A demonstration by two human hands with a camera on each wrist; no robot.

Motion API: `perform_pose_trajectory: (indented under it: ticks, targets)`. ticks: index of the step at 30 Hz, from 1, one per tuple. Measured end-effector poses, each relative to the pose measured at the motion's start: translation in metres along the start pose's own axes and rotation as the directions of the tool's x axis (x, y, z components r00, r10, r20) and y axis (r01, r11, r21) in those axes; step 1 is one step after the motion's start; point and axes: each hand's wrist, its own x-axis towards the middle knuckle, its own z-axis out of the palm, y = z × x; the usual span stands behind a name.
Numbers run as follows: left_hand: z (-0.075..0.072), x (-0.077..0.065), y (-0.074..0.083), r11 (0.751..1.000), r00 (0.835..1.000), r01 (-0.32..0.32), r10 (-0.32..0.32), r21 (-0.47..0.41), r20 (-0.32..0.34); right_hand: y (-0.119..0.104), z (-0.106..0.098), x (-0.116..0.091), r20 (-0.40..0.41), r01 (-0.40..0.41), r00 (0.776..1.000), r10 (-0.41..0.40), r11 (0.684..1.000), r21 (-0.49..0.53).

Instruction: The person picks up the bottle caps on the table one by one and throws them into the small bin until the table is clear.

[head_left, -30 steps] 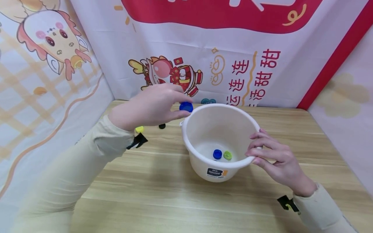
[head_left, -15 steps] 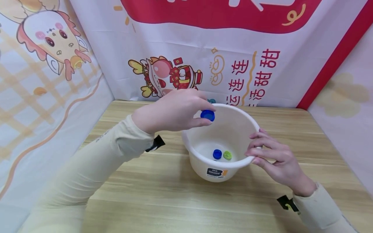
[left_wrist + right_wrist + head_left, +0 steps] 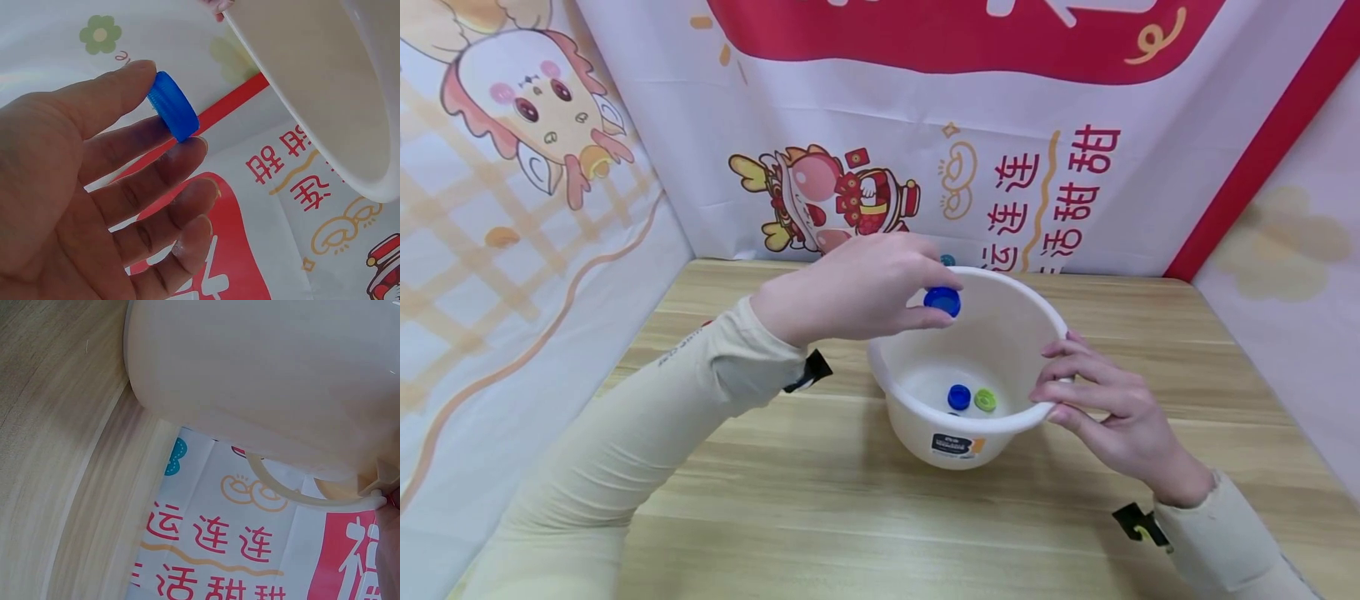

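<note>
A white plastic bucket (image 3: 917, 412) stands on the wooden table. My left hand (image 3: 857, 292) is over its left rim, pinching a blue bottle cap (image 3: 943, 302) between thumb and fingers. In the left wrist view the same blue bottle cap (image 3: 174, 106) sits at the thumb tip, with the other fingers spread below. My right hand (image 3: 1105, 408) grips the bucket's right rim, thumb outside and fingers over the edge. On the bucket floor lie another blue cap (image 3: 958, 397) and a light green cap (image 3: 985, 400); a dark piece beside them is mostly hidden by the front rim.
The bucket's handle (image 3: 294, 494) hangs on its far side in the right wrist view. A printed cloth (image 3: 865, 108) backs the wooden table (image 3: 820, 517), and cloth walls stand at both sides. A bit of red shows behind the left sleeve (image 3: 700, 392).
My left hand has carried the blue bottle cap rightward, from beside the bucket to over its opening. The yellow and black pieces seen earlier are now behind that arm. My right hand stays put.
</note>
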Motion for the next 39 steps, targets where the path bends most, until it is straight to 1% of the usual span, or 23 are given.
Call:
perform_pose_trajectory:
  ticks: [5, 12, 15, 18, 19, 21, 23, 24, 27, 30, 33, 35, 37, 39]
  targets:
    - [0.001, 0.001, 0.0, 1.0, 0.999, 0.018, -0.018, 0.007, 0.027, -0.001, 0.0, 0.0, 0.006, -0.006, 1.0, 0.006, 1.0, -0.016]
    - [-0.002, -0.004, -0.006, 0.999, 0.999, 0.046, -0.046, 0.009, 0.014, 0.0, 0.0, 0.0, 0.003, 0.003, 1.0, -0.003, 1.0, -0.026]
    - [-0.003, -0.008, -0.012, 0.997, 0.997, 0.072, -0.072, -0.006, 0.017, -0.001, -0.001, -0.001, 0.004, -0.006, 1.0, 0.006, 0.999, -0.034]
    - [-0.002, -0.013, -0.023, 0.992, 0.992, 0.123, -0.122, -0.019, 0.025, -0.001, -0.001, 0.0, 0.006, -0.008, 1.0, 0.008, 0.999, -0.036]
    - [-0.001, -0.016, -0.029, 0.991, 0.991, 0.136, -0.136, -0.016, 0.023, -0.001, -0.001, 0.0, 0.006, -0.006, 1.0, 0.006, 0.999, -0.035]
    - [0.002, -0.022, -0.042, 0.983, 0.983, 0.183, -0.182, -0.021, 0.026, -0.001, 0.0, 0.0, 0.005, 0.0, 1.0, 0.0, 0.999, -0.033]
    - [0.006, -0.028, -0.058, 0.973, 0.973, 0.23, -0.229, -0.027, 0.033, 0.001, 0.0, -0.001, 0.005, 0.002, 1.0, -0.002, 0.999, -0.032]
    - [0.009, -0.031, -0.067, 0.97, 0.97, 0.241, -0.24, -0.029, 0.034, 0.003, 0.0, -0.002, 0.004, 0.004, 1.0, -0.003, 1.0, -0.03]
    - [0.019, -0.041, -0.094, 0.956, 0.958, 0.286, -0.284, -0.07, 0.043, 0.006, -0.001, -0.004, 0.003, 0.0, 1.0, 0.001, 1.0, -0.027]
    - [0.032, -0.053, -0.123, 0.934, 0.942, 0.334, -0.329, -0.128, 0.064, 0.006, -0.001, -0.005, 0.003, -0.001, 1.0, 0.001, 1.0, -0.026]
    - [0.045, -0.069, -0.153, 0.892, 0.911, 0.412, -0.398, -0.185, 0.11, 0.005, -0.001, -0.003, 0.004, 0.001, 1.0, -0.001, 1.0, -0.024]
    - [0.055, -0.081, -0.173, 0.86, 0.886, 0.463, -0.44, -0.213, 0.148, 0.003, -0.001, -0.002, 0.004, 0.001, 1.0, -0.001, 1.0, -0.026]
    - [0.066, -0.094, -0.194, 0.832, 0.864, 0.502, -0.47, -0.236, 0.181, 0.002, -0.001, -0.001, 0.006, -0.002, 1.0, 0.002, 0.999, -0.035]
    - [0.08, -0.109, -0.216, 0.812, 0.846, 0.531, -0.49, -0.242, 0.211, 0.001, -0.001, 0.0, 0.006, -0.002, 1.0, 0.003, 0.999, -0.041]
